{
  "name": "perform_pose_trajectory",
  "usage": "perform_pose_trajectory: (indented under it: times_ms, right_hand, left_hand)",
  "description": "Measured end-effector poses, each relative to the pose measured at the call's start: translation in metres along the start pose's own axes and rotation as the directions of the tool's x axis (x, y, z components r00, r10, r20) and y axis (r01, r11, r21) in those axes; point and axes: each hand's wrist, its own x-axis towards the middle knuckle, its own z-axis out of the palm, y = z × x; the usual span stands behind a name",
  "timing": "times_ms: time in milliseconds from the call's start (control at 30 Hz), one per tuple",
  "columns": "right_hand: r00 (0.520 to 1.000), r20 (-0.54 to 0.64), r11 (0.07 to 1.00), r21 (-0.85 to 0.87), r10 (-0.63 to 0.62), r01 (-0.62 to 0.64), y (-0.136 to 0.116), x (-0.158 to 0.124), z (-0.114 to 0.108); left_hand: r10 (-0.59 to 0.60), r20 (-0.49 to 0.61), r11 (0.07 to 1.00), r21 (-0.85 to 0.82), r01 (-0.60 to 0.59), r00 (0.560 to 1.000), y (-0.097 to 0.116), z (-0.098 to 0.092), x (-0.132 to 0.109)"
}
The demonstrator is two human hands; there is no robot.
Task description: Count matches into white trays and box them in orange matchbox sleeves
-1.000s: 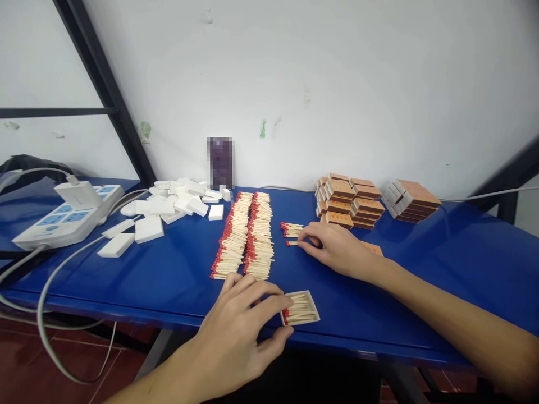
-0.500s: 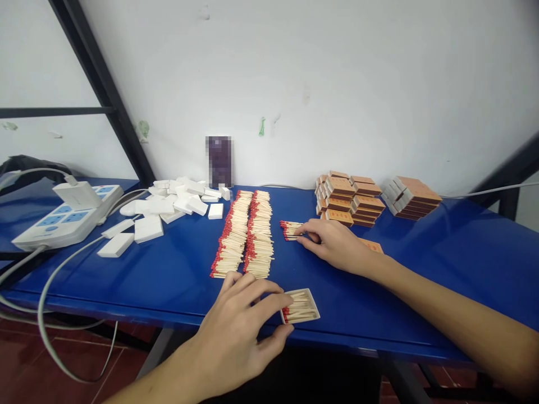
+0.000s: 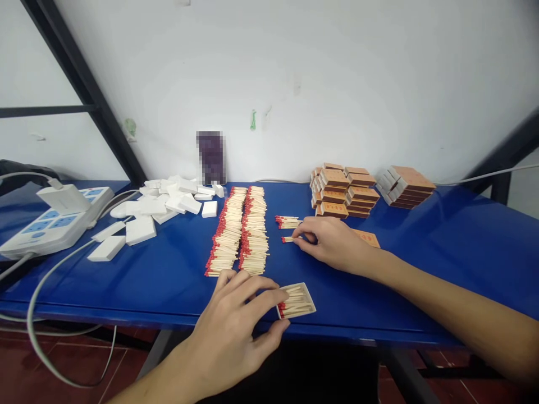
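Many red-headed matches (image 3: 298, 303) lie in a small open white tray (image 3: 311, 296), which sits near the front edge of the blue table (image 3: 421, 235), the match heads toward its left end. Round that end are the fingers of the left hand (image 3: 236, 320): thumb at the near side, forefinger reaching over the far corner, the tray held between them. Farther back, the right hand (image 3: 332, 241) has thumb and forefinger pinched together on the plain end of at least one match (image 3: 287, 239), its red head pointing left; the exact count is hidden by the fingertips. Just beyond lies a short row of matches (image 3: 287, 222), heads also to the left. Left of this, two long bands of matches (image 3: 254, 235) run side by side from front to back. Behind the right wrist, a single orange matchbox (image 3: 368, 238) lies flat, partly covered. Near the wall (image 3: 337, 67) stand a stepped pile of matchboxes (image 3: 345, 191) and, right of it, a smaller stack (image 3: 410, 186). White blocks (image 3: 141, 230) are heaped at the left, beside a power strip (image 3: 59, 224) with a white charger (image 3: 63, 199). A pixelated dark object (image 3: 211, 157) stands upright against the wall.
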Motion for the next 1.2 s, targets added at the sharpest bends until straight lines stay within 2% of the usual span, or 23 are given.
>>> perform_pose_trajectory:
  times_ms: [300, 533, 867, 1200]
  right_hand:
    - [0.995, -0.094, 0.999, -0.039, -0.015, 0.011, 0.008, 0.003, 0.003]
    - [0.999, -0.040, 0.995, -0.091, -0.034, 0.031, 0.020, 0.016, 0.004]
    - [0.998, 0.005, 0.994, -0.089, -0.057, 0.057, 0.019, 0.011, 0.001]
    - [0.997, -0.023, 0.992, -0.101, -0.073, 0.070, 0.023, 0.009, 0.000]
  left_hand:
    - [0.002, -0.009, 1.000, 0.007, -0.002, 1.000, 0.000, 0.001, 0.000]
    - [0.015, -0.011, 1.000, 0.001, -0.015, 1.000, -0.001, 0.001, -0.001]
    - [0.006, -0.010, 1.000, 0.018, -0.006, 1.000, -0.001, 0.002, -0.002]
    - [0.016, -0.020, 0.999, 0.032, -0.016, 1.000, -0.002, 0.002, -0.003]
